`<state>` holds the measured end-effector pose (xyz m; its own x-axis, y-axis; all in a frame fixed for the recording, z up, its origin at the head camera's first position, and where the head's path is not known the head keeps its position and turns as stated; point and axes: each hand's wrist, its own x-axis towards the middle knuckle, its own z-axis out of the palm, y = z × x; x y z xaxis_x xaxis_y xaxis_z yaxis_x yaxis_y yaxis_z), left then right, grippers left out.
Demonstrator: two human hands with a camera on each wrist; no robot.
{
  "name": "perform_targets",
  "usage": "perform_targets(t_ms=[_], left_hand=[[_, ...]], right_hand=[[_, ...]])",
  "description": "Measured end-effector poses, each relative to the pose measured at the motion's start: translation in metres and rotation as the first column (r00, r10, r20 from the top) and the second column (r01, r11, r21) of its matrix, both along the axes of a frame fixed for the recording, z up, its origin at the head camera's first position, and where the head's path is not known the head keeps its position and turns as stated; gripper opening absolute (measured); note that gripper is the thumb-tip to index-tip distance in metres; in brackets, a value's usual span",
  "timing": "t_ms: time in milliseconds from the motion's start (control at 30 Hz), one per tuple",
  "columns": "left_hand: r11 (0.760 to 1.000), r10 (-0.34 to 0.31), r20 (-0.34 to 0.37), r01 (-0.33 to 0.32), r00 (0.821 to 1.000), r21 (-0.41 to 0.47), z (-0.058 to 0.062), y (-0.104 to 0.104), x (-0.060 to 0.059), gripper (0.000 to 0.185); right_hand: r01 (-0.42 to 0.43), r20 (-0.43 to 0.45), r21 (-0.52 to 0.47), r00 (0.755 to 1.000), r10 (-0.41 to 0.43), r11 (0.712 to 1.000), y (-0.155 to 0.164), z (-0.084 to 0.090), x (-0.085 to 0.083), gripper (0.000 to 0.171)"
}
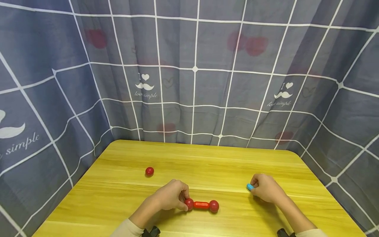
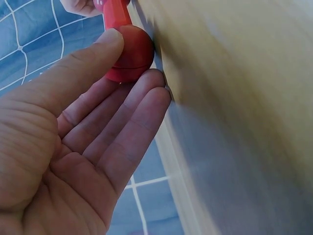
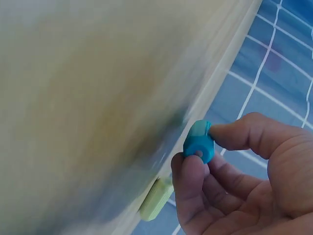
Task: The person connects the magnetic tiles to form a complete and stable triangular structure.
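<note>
Yellow wood bench point(image 1: 207, 158): carries everything, grey checked curtain behind.
Red dumbbell piece point(image 1: 202, 205): near centre, long axis running left to right.
Left hand point(image 1: 171, 195): fingers point(image 2: 142, 93) and thumb pinch the piece's left ball.
Right hand point(image 1: 266, 188): well to the right, pinching a blue piece point(image 1: 250, 187).
Loose red ball point(image 1: 149, 171): far left, apart.

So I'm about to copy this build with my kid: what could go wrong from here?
The left hand pinches only one end ball of the red rod; the far ball may drop off if lifted. The loose red ball could roll on the table. The right hand pinches the blue piece by fingertips; it might slip.
</note>
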<state>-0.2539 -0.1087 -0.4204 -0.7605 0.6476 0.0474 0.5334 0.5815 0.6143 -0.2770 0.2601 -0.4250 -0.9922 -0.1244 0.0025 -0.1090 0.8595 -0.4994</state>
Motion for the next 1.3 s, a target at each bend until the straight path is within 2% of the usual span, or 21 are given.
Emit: perform_targets(t_ms=[167, 267, 400, 467, 567, 667, 767, 1067, 1300], left_hand=[[1.000, 0.005, 0.009, -0.005, 1.000, 0.007, 0.000, 0.000, 0.001, 0.023], [1.000, 0.008, 0.018, -0.008, 1.000, 0.009, 0.000, 0.000, 0.001, 0.023], [1.000, 0.012, 0.020, -0.012, 1.000, 0.002, -0.001, 0.000, 0.001, 0.023], [1.000, 0.011, 0.022, -0.011, 1.000, 0.003, -0.001, 0.000, 0.002, 0.023], [1.000, 0.007, 0.016, -0.007, 1.000, 0.005, -0.002, 0.000, 0.002, 0.023], [1.000, 0.006, 0.012, -0.006, 1.000, 0.008, -0.002, 0.000, 0.002, 0.023], [1.000, 0.005, 0.017, -0.006, 1.000, 0.012, -0.002, 0.000, 0.003, 0.023], [1.000, -0.001, 0.031, 0.001, 1.000, 0.020, -0.003, 0.001, 0.001, 0.023], [1.000, -0.004, 0.036, 0.003, 0.999, 0.021, -0.001, 0.000, 0.000, 0.023]], right_hand=[[-0.005, 0.033, -0.017, 0.999, 0.005, 1.000, -0.011, 0.003, 0.012, 0.016], [-0.027, 0.020, -0.013, 0.999, 0.027, 1.000, -0.017, 0.005, 0.017, 0.017], [-0.081, 0.026, -0.036, 0.996, 0.082, 0.996, -0.025, 0.006, 0.024, 0.016], [-0.121, 0.058, -0.089, 0.990, 0.126, 0.989, -0.028, 0.006, 0.027, 0.016], [-0.158, 0.135, -0.219, 0.973, 0.190, 0.963, -0.031, 0.005, 0.031, 0.019], [-0.157, 0.204, -0.353, 0.949, 0.239, 0.922, -0.034, 0.004, 0.033, 0.022], [-0.147, 0.246, -0.439, 0.929, 0.276, 0.886, -0.038, 0.003, 0.036, 0.023], [-0.060, 0.330, -0.578, 0.895, 0.301, 0.814, -0.049, -0.001, 0.038, 0.022], [-0.032, 0.386, -0.638, 0.852, 0.355, 0.769, -0.061, -0.001, 0.043, 0.023]])
